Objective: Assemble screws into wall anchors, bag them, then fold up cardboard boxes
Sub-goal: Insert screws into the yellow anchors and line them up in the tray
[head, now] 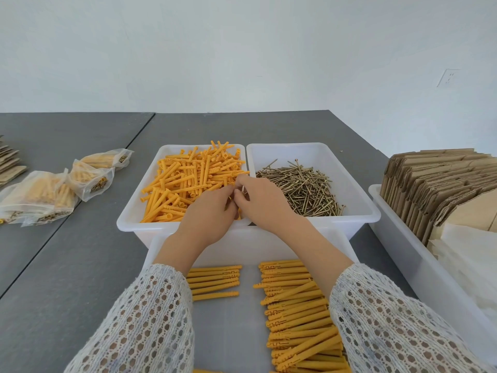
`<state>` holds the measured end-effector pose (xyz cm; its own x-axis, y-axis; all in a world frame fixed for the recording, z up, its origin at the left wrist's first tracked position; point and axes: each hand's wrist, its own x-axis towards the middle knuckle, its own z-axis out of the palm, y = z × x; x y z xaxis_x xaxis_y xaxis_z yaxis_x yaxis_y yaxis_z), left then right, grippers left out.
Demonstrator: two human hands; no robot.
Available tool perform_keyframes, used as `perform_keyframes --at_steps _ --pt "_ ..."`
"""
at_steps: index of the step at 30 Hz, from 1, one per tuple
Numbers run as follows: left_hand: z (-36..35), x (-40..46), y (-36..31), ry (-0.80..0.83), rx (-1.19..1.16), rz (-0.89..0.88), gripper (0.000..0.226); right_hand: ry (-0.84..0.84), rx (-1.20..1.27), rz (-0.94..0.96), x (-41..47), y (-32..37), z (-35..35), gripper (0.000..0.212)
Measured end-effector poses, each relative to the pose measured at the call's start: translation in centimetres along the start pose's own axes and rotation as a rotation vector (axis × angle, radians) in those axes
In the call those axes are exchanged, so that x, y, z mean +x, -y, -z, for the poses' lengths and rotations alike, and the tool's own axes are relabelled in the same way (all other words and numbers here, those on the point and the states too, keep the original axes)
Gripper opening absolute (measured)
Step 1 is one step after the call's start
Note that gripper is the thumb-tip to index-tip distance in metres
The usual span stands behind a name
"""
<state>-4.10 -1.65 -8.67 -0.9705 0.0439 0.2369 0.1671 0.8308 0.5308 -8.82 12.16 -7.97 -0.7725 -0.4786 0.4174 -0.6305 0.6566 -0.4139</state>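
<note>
Both hands meet over the anchor bin.
Left hand [212, 211] and right hand [262, 197] pinch a thin screw [242, 190] above orange anchors [188, 181]; no legible writing.

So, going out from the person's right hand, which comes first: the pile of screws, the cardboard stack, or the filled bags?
1. Pile of screws: just right of the right hand, in the neighbouring tub.
2. Filled bags: far left on the table.
3. Cardboard stack: far right, standing in a bin.
</note>
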Motion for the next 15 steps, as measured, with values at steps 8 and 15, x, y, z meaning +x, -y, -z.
perform_keyframes --at_steps 8,15 --pt "0.16 0.01 -0.06 0.023 -0.002 0.001 0.017 0.016 -0.032 0.01 -0.09 0.09 0.08 0.017" --pt "0.31 0.07 -0.14 0.056 -0.016 0.021 0.018 0.024 -0.057 0.018 -0.14 0.21 0.03 0.017"
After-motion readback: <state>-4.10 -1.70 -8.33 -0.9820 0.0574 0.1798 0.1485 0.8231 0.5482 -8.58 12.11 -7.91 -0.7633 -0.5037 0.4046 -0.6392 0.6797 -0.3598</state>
